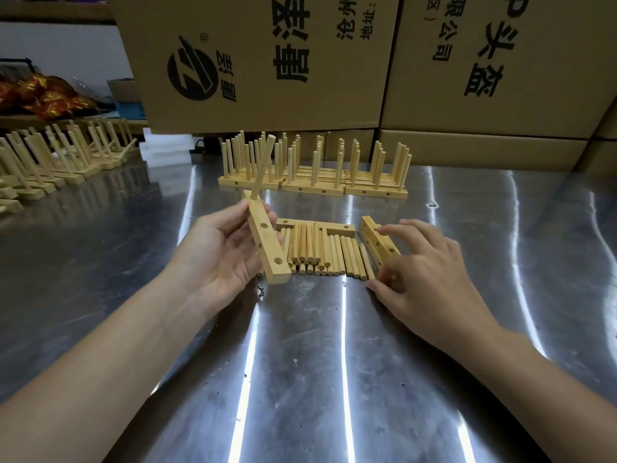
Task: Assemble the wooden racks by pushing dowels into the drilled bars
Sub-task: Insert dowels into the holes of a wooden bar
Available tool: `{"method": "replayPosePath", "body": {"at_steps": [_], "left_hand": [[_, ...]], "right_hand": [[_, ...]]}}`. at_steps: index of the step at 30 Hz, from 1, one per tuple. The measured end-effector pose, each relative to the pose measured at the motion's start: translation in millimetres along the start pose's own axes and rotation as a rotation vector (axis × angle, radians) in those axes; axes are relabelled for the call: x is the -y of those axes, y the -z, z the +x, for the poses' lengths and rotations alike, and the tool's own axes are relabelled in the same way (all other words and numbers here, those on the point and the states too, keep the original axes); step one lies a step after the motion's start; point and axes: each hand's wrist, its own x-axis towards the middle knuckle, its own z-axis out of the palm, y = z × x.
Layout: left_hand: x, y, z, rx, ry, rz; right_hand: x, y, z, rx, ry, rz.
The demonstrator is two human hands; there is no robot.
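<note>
Both forearms enter from the bottom corners, cut off by the frame edge, above the brushed steel table (pixel 300 379). My left hand (pixel 217 255), palm up, grips one pale rectangular wooden bar (pixel 268 243) tilted clear of the table, fingers curled behind it. One round wooden dowel (pixel 261 168) stands in its far hole; two empty holes show nearer me.

My right hand (pixel 424 272) hovers with fingers spread and lightly bent over the right end of the loose dowel pile (pixel 317 252). Its index tip touches a second drilled bar (pixel 375 240), partly hidden under the hand. I cannot tell whether thumb and finger pinch a dowel.

Pile count: roughly two dozen, in two layers, the lower ones partly covered. One third bar (pixel 314 224) lies flat behind the pile, two holes visible. Finished racks (pixel 314 175) stand beyond in three groups side by side; their depth is hard to count. At far left, further racks (pixel 50 158) run out of frame. Two printed cardboard cartons (pixel 267 61) close off the background.
</note>
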Motion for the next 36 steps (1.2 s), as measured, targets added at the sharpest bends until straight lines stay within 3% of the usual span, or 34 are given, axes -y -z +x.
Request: {"method": "replayPosePath", "body": {"at_steps": [5, 9, 12, 17, 30, 36], "left_hand": [[-0.7, 0.8, -0.2, 0.005, 0.000, 0.003], [4.3, -1.3, -0.8, 0.022, 0.030, 0.026], [9.1, -4.3, -1.7, 0.042, 0.050, 0.063], [12.5, -8.7, -3.6, 0.065, 0.050, 0.087], [13.7, -14.0, -7.8, 0.181, -0.007, 0.069], [22.3, -18.5, -14.4, 0.309, -0.020, 0.238]], "right_hand": [[2.5, 15.3, -1.7, -0.253, -0.069, 0.063], [5.4, 30.3, -3.6, -0.403, -0.114, 0.425], [10.2, 37.8, -7.2, -0.390, -0.131, 0.728], [13.9, 41.9, -7.4, -0.373, -0.120, 0.881], [7.5, 35.6, -7.3, -0.334, -0.047, 0.916], [18.7, 26.4, -10.9, -0.123, 0.025, 0.753]]}}
